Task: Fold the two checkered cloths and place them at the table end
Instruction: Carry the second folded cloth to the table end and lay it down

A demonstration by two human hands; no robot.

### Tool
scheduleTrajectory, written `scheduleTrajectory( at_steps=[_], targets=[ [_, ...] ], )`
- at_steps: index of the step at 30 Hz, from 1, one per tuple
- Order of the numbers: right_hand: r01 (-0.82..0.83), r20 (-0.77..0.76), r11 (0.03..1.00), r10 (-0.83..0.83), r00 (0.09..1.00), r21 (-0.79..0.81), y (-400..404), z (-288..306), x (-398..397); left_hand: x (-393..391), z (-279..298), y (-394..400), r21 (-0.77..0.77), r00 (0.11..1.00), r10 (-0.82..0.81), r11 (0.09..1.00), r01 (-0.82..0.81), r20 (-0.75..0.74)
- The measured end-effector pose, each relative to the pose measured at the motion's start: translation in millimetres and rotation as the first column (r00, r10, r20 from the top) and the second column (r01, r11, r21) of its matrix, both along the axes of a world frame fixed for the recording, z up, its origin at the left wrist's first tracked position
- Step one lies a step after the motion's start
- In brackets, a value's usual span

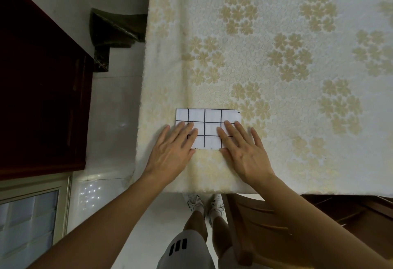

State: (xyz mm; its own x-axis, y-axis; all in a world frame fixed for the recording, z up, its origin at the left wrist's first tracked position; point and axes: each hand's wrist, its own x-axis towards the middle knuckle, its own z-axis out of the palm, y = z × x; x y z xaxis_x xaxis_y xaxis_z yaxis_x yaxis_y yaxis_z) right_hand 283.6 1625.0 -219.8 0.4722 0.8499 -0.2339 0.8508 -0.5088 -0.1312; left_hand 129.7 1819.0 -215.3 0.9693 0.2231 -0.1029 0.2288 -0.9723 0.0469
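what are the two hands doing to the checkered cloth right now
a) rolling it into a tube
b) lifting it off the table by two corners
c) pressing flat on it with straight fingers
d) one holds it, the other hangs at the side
c: the left hand and the right hand both lie flat with straight fingers on the folded checkered cloth, which rests on the table near its left edge.

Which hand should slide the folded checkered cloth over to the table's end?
Probably the left hand. It lies flat on the folded checkered cloth on the side next to the table's left end, so it is already nearer. The right hand presses the far side.
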Motion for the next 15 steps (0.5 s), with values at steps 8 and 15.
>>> scheduleTrajectory(
  at_steps=[8,15],
  targets=[
    [0.002,-0.056,0.997,-0.006,0.998,-0.074,-19.9,4.7,-30.8,-27.4,-1.9,-38.2,-0.067,0.987,0.082,0.993,-0.092,-0.138],
    [0.021,-0.049,0.998,-0.023,0.999,-0.056,-16.9,5.9,-30.9,-23.8,0.0,-46.1,-0.067,0.980,0.117,0.989,-0.129,-0.159]
  ],
)
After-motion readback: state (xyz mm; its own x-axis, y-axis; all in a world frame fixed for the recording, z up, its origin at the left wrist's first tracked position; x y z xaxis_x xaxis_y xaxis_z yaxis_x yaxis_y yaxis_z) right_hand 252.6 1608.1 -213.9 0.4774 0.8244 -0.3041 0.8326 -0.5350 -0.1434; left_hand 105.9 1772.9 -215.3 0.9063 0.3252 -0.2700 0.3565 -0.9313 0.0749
